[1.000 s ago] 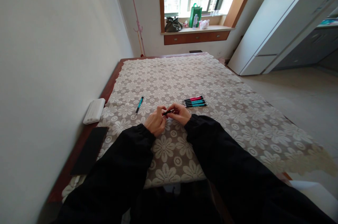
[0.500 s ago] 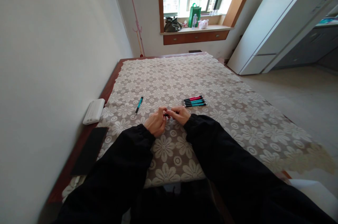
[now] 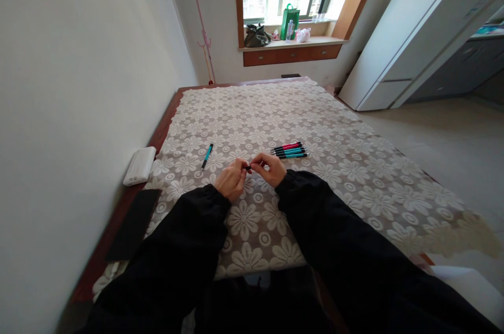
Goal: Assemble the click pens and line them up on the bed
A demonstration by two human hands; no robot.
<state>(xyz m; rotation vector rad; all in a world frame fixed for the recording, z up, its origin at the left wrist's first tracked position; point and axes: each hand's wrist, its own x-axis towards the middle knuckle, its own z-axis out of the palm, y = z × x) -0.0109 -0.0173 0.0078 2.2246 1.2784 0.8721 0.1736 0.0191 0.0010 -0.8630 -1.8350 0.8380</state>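
Observation:
My left hand (image 3: pixel 231 180) and my right hand (image 3: pixel 269 168) meet just above the flowered lace cloth (image 3: pixel 354 166), fingertips pinched together on a small dark pen (image 3: pixel 247 167). Most of that pen is hidden by my fingers. To the left of my hands lies a single teal pen (image 3: pixel 207 154). Just beyond my right hand rests a neat row of several pens (image 3: pixel 290 150), pink and teal with black ends. Both arms wear black sleeves.
A white box-like device (image 3: pixel 139 165) and a flat black slab (image 3: pixel 133 224) lie on the bare wooden edge by the left wall. A white cabinet (image 3: pixel 405 45) stands at the right. Bags sit on the windowsill (image 3: pixel 291 42) at the back.
The dark pen showed more length between my hands a second ago. Now my fingers have closed in on it and only a short bit shows. My right hand has lifted slightly.

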